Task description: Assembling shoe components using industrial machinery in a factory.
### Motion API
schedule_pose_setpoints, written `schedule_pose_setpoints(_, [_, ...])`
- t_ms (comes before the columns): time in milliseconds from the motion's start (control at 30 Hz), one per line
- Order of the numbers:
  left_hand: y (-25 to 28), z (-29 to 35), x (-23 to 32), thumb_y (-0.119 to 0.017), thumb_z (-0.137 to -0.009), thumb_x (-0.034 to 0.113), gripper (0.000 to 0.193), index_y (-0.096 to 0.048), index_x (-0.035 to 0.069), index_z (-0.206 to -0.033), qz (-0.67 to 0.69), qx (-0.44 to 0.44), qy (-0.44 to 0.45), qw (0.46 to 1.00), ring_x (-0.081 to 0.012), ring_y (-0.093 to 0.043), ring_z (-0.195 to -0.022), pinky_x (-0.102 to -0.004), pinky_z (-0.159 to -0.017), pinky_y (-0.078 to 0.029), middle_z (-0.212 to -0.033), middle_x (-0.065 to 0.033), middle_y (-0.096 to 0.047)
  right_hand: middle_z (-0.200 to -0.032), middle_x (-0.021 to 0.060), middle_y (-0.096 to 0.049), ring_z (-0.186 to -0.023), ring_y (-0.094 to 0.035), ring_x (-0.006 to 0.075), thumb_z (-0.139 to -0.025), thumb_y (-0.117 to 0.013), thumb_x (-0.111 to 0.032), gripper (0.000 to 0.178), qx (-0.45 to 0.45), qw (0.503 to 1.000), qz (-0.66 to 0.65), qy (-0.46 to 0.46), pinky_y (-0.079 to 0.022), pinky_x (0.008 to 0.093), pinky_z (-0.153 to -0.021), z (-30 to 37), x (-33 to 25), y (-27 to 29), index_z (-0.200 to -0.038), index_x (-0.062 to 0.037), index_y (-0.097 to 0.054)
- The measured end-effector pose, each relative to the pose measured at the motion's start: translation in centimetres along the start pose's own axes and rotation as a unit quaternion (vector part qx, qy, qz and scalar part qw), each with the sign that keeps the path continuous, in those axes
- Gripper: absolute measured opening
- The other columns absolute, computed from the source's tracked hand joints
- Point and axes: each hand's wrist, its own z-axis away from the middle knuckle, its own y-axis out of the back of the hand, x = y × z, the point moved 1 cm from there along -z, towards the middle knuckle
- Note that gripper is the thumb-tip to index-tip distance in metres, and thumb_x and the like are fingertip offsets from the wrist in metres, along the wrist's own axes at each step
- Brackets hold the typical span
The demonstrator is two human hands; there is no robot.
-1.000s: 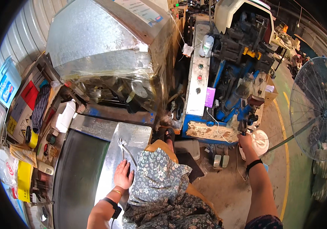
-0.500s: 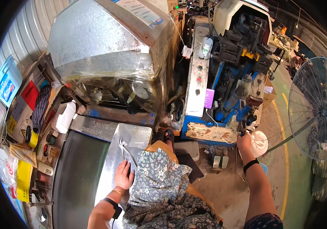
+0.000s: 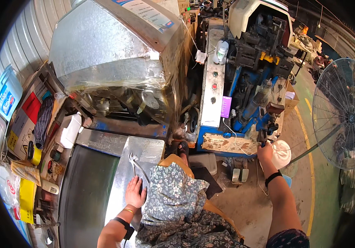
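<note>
My left hand (image 3: 136, 193) lies flat on a bare metal worktop (image 3: 146, 146), its fingers stretched out and a little apart. Just beyond the fingertips lie metal pincers (image 3: 133, 160) with spread handles. Out to the right, my right hand (image 3: 265, 153) is closed at a dark handle (image 3: 263, 136) on the low front of a blue and white machine (image 3: 208, 138); the fingers are partly hidden. Black arms and blue cylinders (image 3: 250, 113) fill the middle of that machine. Patterned dark flowered cloth (image 3: 177, 190) covers my lap between the arms.
A dark conveyor belt (image 3: 88, 182) runs left of the worktop, below a large metal hood (image 3: 107, 49). A cluttered shelf with a white jug (image 3: 68, 130) stands at far left. Right are a white bucket (image 3: 281, 155) and a big fan (image 3: 343, 111). Pedals (image 3: 239, 175) sit on the floor.
The whole view has shifted slightly. Both hands keep their places, the left on the worktop and the right at the machine's handle.
</note>
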Motion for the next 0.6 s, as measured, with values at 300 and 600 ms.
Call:
schedule_pose_setpoints(300, [0.1,0.0,0.1,-0.062,-0.087,0.029,0.05,-0.058,0.005,-0.131,0.007,-0.001,0.001,1.0,-0.0389,-0.045,-0.134,-0.047,-0.115,-0.031,-0.145,-0.0188,-0.048,-0.097,0.0276,-0.069,-0.093,-0.066,0.0431,-0.085,-0.065,-0.02,0.036,-0.013,1.0,-0.01,0.009,-0.053,0.0485,-0.082,0.5,-0.5,0.8,-0.111,0.0056,-0.063])
schedule_pose_setpoints(600, [0.2,0.0,0.1,-0.062,-0.088,0.029,0.05,-0.058,0.005,-0.131,0.006,-0.002,0.001,1.0,-0.0388,-0.045,-0.134,-0.0469,-0.115,-0.031,-0.146,-0.0184,-0.048,-0.095,0.0279,-0.069,-0.092,-0.066,0.0442,-0.084,-0.065,-0.02,0.035,-0.002,1.0,-0.021,0.009,-0.052,0.0487,-0.081,0.6,-0.8,0.8,-0.108,0.0052,-0.063])
